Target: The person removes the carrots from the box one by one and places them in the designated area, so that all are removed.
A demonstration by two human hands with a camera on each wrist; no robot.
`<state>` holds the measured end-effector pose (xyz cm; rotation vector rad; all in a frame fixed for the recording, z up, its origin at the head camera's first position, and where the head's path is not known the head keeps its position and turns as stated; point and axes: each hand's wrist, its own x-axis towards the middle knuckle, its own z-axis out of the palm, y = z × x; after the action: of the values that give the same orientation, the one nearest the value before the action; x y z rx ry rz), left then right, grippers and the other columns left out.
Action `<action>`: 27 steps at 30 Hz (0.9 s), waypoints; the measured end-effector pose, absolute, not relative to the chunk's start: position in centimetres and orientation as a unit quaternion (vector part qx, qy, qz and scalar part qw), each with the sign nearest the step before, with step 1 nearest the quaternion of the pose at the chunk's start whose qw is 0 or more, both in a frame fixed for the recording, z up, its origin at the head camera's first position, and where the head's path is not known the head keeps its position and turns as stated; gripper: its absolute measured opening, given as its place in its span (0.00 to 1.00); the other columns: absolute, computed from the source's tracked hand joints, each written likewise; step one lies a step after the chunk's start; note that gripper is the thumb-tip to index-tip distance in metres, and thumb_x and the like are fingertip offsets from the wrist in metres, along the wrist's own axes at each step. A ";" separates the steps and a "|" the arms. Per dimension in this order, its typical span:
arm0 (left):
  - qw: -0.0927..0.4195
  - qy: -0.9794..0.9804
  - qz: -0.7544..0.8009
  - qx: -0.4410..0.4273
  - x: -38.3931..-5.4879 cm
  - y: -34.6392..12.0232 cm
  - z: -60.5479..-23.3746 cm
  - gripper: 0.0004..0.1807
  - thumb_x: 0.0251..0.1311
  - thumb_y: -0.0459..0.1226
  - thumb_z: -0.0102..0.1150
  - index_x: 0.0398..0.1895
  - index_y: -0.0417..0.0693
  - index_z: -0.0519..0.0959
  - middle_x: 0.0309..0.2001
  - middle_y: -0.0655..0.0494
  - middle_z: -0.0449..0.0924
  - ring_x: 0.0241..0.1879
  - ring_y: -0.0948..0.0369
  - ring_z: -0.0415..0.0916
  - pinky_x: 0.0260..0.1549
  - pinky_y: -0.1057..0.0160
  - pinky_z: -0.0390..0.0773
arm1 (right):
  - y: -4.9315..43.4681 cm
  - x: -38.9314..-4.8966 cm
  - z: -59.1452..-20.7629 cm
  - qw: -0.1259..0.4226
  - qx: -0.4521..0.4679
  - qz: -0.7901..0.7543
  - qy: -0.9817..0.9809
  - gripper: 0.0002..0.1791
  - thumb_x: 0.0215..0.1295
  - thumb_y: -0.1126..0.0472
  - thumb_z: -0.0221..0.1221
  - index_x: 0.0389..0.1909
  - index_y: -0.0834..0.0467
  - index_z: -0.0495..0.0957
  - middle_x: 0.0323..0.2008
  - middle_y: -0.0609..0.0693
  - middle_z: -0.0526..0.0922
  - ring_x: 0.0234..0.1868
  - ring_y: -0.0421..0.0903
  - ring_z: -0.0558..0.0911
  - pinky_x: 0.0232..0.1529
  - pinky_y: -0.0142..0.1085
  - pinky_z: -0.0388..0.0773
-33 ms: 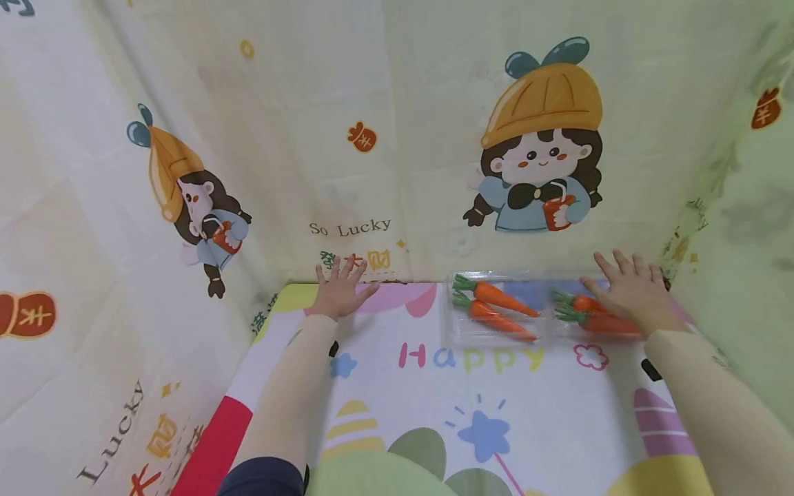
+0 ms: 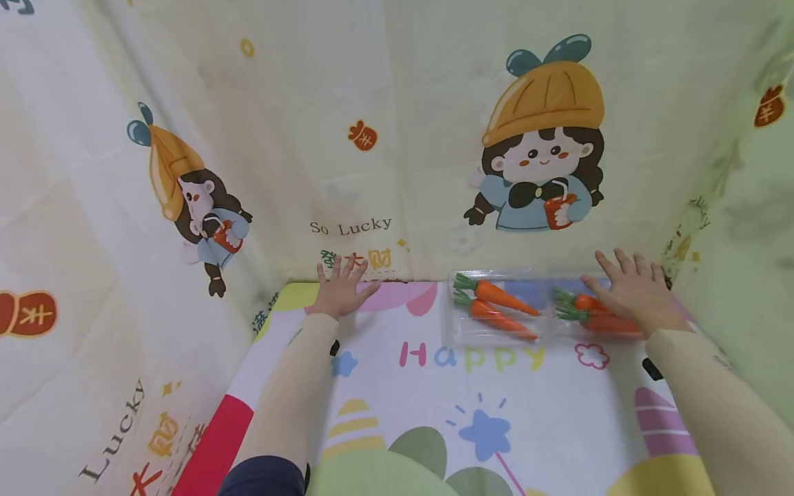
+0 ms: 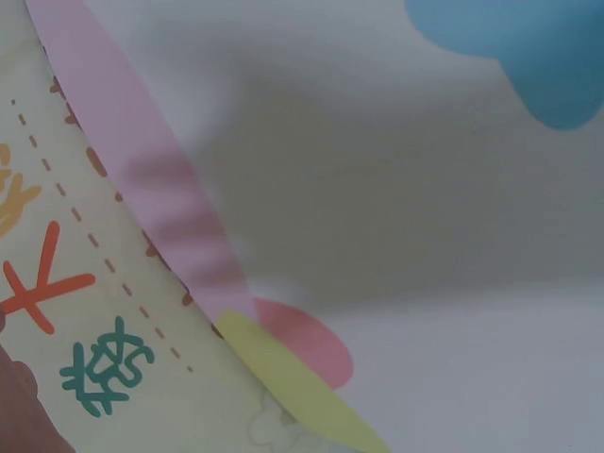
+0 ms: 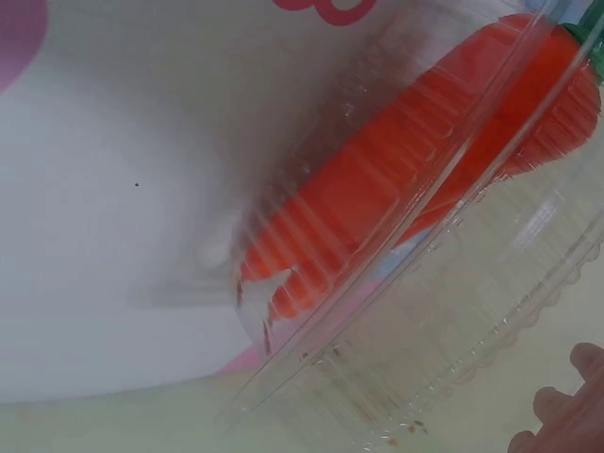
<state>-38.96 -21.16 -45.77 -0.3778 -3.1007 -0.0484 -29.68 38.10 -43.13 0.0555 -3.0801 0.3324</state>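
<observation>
Left hand (image 2: 338, 293) and right hand (image 2: 637, 291) spread their fingers wide, gripping nothing! Carrots (image 2: 502, 297) lie in clear boxes (image 2: 462, 332) on the desk (image 2: 397, 393), the right-hand box beside the right hand (contact is hard to tell).

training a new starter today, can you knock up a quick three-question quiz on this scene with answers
1. Count: how many carrots can be made out in the head view?
2. Fill the gap: the carrots lie in ____ plastic packaging.
3. True or false: the left hand is nearer the carrots than the right hand.

Key:
1. Four.
2. Clear.
3. False; the right hand is nearer, while the left hand is farther off.
</observation>
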 end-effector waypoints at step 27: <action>0.009 -0.989 -0.053 -0.137 -37.3 -18.6 -46.5 0.47 0.70 0.73 0.24 0.84 0.57 0.51 0.83 0.43 0.47 0.83 0.40 0.35 0.74 0.27 0.31 | 36.7 -29.4 -44.1 0.047 0.077 0.073 -0.993 0.45 0.78 0.33 0.41 0.81 0.61 0.47 0.76 0.77 0.48 0.76 0.77 0.46 0.72 0.74 0.40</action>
<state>-37.31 -18.57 -46.45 -0.4270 -3.0894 -0.1655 -29.43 36.65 -44.09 0.2338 -3.0302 0.2240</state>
